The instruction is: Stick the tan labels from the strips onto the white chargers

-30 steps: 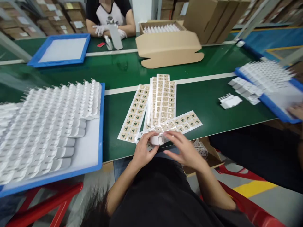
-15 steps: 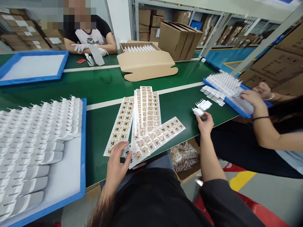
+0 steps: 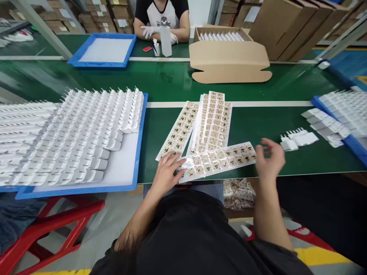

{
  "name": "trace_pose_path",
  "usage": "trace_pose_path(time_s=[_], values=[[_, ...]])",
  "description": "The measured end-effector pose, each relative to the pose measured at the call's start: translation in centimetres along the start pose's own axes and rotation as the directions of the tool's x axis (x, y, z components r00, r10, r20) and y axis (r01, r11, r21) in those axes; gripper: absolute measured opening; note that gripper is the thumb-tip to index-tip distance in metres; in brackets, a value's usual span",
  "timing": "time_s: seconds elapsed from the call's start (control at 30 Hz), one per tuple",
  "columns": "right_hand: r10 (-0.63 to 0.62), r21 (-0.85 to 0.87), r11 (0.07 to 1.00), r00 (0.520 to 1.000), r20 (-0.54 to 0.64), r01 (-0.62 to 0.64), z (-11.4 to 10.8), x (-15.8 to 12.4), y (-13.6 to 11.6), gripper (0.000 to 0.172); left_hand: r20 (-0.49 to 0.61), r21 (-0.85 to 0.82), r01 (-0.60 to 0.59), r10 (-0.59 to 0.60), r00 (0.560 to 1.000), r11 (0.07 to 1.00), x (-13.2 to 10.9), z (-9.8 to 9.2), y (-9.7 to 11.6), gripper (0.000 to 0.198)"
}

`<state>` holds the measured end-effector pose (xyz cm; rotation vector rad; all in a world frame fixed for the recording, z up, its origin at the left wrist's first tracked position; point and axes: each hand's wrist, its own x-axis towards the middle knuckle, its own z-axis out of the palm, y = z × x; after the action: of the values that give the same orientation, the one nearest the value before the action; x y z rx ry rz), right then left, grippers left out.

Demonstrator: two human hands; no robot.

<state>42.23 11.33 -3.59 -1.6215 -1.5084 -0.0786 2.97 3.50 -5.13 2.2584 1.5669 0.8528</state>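
My left hand (image 3: pixel 168 172) lies with fingers spread on the left end of a white sticker sheet (image 3: pixel 223 161), near the table's front edge. This sheet carries rows of beige labels with dark marks. Just off its right end, my right hand (image 3: pixel 270 159) hovers with curled fingers and a gap between thumb and forefinger; nothing shows in it. More sticker sheets (image 3: pixel 213 122) lie overlapped behind, and another sheet (image 3: pixel 180 128) slants to their left. To the right of my right hand stand several white plug-like housings with pins (image 3: pixel 299 138).
A blue-rimmed tray (image 3: pixel 137 152) at left holds rows of white housings. Another blue tray (image 3: pixel 354 147) is at right, with white housings beside it. Across the green table are a blue-framed tray (image 3: pixel 130 49), an open carton (image 3: pixel 229 57), a bottle (image 3: pixel 165 38) and a seated person with gloves.
My right hand has left the white housings and moved left to the sheet's end. The front sheet now lies flatter to the table edge. The view has turned left.
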Motion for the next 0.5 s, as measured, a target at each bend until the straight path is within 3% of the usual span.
trace_pose_path(time_s=[0.03,0.07,0.1,0.17,0.23,0.37,0.5], values=[[-0.135,0.097,0.987,0.986,0.101,0.125,0.8,-1.2,-2.8,0.022,0.038,0.015,0.006,-0.007,0.999,1.000,-0.1,-0.2,0.2,0.031],[-0.289,0.211,0.947,0.928,0.237,0.241,1.6,-2.5,-5.5,0.019,0.071,0.030,0.009,-0.011,0.997,1.000,-0.2,-0.4,0.3,0.031],[-0.425,0.316,0.892,0.834,0.350,0.322,2.3,-3.7,-8.0,0.019,0.099,0.040,0.004,-0.008,0.995,0.999,-0.3,-0.6,0.4,0.032],[-0.600,0.454,0.793,0.652,0.464,0.407,3.4,-6.0,-11.9,0.021,0.130,0.049,-0.017,0.011,0.991,0.999,-0.6,-0.9,0.6,0.035],[-0.672,0.510,0.739,0.540,0.507,0.441,4.2,-7.5,-14.0,0.021,0.140,0.048,-0.035,0.028,0.990,0.998,-0.9,-0.9,0.6,0.040],[-0.689,0.484,0.723,0.459,0.561,0.493,5.2,-8.4,-14.5,0.023,0.134,0.030,-0.042,0.037,0.990,0.999,-1.3,-0.7,0.4,0.044],[-0.706,0.501,0.705,0.424,0.568,0.503,5.2,-8.3,-13.9,0.022,0.111,0.014,-0.035,0.033,0.993,0.999,-1.5,-0.5,0.2,0.042]])
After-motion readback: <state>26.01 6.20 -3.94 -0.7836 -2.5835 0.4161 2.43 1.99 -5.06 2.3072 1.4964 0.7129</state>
